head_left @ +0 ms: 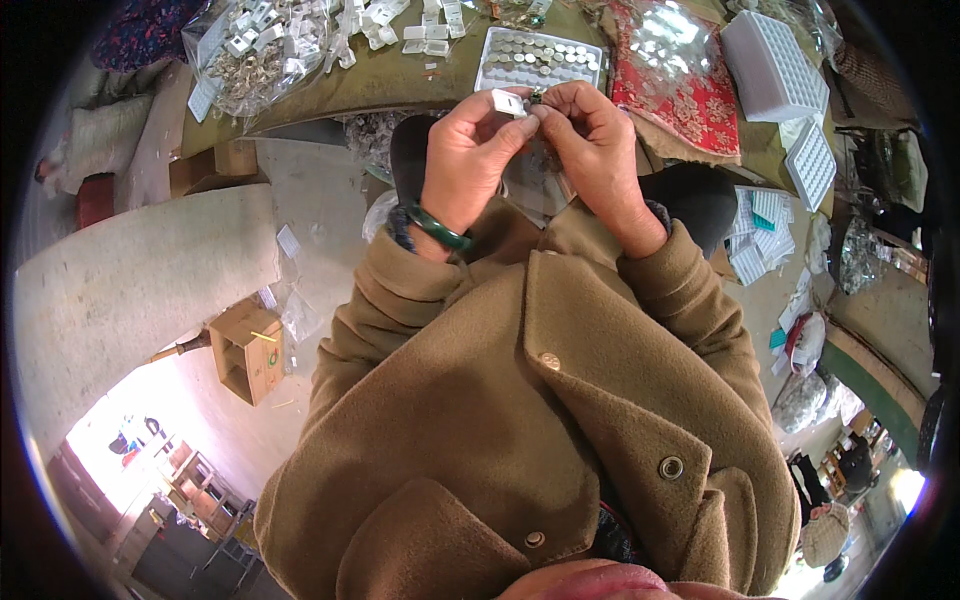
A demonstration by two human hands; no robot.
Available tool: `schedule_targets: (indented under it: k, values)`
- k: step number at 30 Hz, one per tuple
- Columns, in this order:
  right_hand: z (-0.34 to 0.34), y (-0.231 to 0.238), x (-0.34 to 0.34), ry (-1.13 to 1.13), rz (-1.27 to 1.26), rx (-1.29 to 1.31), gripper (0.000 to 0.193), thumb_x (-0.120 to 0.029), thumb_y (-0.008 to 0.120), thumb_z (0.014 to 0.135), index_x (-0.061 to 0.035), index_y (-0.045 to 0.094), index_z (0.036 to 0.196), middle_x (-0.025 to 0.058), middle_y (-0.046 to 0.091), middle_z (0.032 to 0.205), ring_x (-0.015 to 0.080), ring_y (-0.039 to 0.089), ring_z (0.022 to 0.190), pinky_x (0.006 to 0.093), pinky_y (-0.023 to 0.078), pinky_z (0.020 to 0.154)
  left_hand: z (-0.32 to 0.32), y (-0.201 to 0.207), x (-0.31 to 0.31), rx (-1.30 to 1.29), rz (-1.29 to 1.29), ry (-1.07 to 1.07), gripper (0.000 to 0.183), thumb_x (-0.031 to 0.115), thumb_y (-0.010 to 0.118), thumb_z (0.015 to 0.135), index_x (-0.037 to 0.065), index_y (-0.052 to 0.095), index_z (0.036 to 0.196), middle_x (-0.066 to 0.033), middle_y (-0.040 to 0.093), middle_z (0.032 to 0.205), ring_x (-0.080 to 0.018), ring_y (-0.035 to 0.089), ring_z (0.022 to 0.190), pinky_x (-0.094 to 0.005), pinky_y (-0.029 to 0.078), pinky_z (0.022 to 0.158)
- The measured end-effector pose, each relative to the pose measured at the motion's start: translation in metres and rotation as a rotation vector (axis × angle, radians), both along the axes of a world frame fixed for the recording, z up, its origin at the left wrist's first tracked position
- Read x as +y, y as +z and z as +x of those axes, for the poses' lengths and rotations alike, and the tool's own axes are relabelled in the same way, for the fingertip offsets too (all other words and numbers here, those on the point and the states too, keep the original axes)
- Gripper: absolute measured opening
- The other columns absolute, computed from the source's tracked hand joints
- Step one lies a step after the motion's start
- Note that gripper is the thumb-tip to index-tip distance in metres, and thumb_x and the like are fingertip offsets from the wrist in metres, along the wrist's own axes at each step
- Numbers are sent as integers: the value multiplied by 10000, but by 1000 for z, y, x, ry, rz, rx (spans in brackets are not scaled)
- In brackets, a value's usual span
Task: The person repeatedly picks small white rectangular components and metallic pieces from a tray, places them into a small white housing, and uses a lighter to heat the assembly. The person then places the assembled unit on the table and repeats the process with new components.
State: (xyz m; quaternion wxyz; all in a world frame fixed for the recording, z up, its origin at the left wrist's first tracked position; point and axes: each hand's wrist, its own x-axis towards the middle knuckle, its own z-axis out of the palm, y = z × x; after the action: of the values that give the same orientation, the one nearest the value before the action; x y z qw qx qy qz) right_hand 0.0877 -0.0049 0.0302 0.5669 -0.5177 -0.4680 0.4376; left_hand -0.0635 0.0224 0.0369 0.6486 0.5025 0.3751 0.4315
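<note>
My left hand (pixel 468 155), with a green bangle (pixel 440 228) at its wrist, is closed on a small white plastic case (pixel 507 102). My right hand (pixel 597 150) is pinched right beside it, thumb and forefinger meeting the left fingertips. Between the fingertips shows a tiny dark green piece (pixel 536 97), too small to name. Just beyond both hands lies a white tray (pixel 487 72) holding rows of small round silvery pieces (pixel 545 52).
Ahead stands a table (pixel 370 85) with a clear bag of small metal parts (pixel 250 75), several white cases (pixel 430 30), a red floral cloth (pixel 690 115) and a stack of white trays (pixel 770 65). Below left on the floor is a cardboard box (pixel 245 350); sheets (pixel 757 235) lie right.
</note>
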Motion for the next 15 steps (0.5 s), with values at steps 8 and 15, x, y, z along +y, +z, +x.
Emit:
schedule_targets:
  k: [8, 15]
  values:
    - [11, 5, 0, 113, -200, 530, 102, -108, 666, 915, -6, 666, 927, 16, 658, 785, 76, 588, 684, 231, 481, 640, 2, -9, 3, -150, -204, 90, 309, 144, 675, 940, -21, 652, 1201, -56, 704, 1029, -87, 658, 841, -234, 555, 719]
    - [13, 3, -1, 184, -300, 684, 72, -109, 625, 942, -39, 638, 940, 5, 623, 807, 81, 563, 717, 237, 460, 660, 2, -10, 3, -190, -162, -4, 321, 83, 650, 945, -53, 618, 1233, -95, 687, 1099, -124, 660, 914, -270, 568, 834]
